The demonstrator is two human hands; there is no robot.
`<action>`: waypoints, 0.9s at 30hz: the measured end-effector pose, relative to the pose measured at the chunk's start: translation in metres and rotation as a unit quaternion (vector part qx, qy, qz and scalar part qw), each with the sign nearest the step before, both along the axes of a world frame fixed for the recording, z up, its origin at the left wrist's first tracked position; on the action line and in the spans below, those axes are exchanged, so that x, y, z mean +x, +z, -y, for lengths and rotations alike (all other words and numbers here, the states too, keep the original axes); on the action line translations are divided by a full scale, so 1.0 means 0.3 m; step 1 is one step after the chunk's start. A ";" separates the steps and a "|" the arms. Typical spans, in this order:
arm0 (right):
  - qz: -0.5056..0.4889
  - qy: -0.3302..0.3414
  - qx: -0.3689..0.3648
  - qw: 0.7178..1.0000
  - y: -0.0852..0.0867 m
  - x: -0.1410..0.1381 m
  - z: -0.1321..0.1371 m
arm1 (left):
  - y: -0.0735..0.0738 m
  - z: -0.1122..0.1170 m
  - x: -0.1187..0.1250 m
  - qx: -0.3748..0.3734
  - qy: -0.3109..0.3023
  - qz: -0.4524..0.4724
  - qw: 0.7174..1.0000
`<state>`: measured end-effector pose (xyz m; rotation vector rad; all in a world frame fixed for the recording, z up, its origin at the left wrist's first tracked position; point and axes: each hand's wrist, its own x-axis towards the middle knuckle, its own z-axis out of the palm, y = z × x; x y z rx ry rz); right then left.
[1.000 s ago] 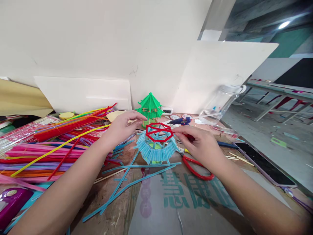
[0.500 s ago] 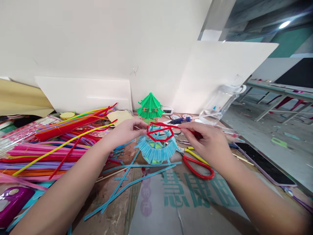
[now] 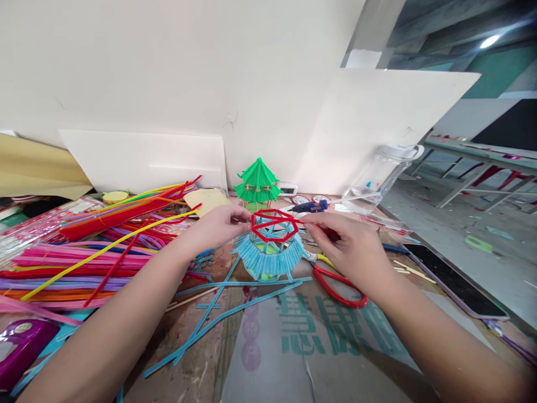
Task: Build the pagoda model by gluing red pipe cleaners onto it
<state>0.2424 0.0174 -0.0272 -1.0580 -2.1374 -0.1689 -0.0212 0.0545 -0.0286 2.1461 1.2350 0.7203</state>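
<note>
A red hexagon frame of pipe cleaners [image 3: 273, 225] lies flat on top of a light-blue fringed straw model [image 3: 268, 256] at the table's middle. My left hand [image 3: 216, 226] pinches the frame's left corner. My right hand [image 3: 350, 246] pinches its right corner, fingers curled. Behind them stands a small green pagoda model [image 3: 257, 182].
A big heap of coloured pipe cleaners [image 3: 84, 252] fills the left. Loose blue strips [image 3: 218, 313] lie in front. Red-handled scissors [image 3: 338, 288], a blue glue gun [image 3: 310, 207], a clear jar [image 3: 380, 173] and a phone [image 3: 455, 282] sit to the right. White boards [image 3: 142, 159] lean at the back.
The red frame was lifted and tilted half a second ago, and now sits level on the blue model. My left hand has closed onto its left corner.
</note>
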 end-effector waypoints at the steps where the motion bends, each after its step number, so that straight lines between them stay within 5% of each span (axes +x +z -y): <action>1: 0.001 0.001 -0.001 1.000 -0.001 -0.001 0.000 | -0.001 0.000 0.001 0.002 0.000 -0.002 1.000; 9: 0.028 0.009 0.009 1.000 0.001 -0.001 0.005 | -0.011 -0.010 -0.005 0.009 0.002 0.015 1.000; 17: 0.036 0.005 0.019 0.999 -0.004 -0.001 -0.004 | -0.022 -0.027 -0.014 0.023 0.107 0.105 0.988; 27: 0.046 -0.005 0.029 0.999 -0.020 -0.001 -0.002 | -0.033 -0.021 0.011 -0.012 0.088 0.121 0.989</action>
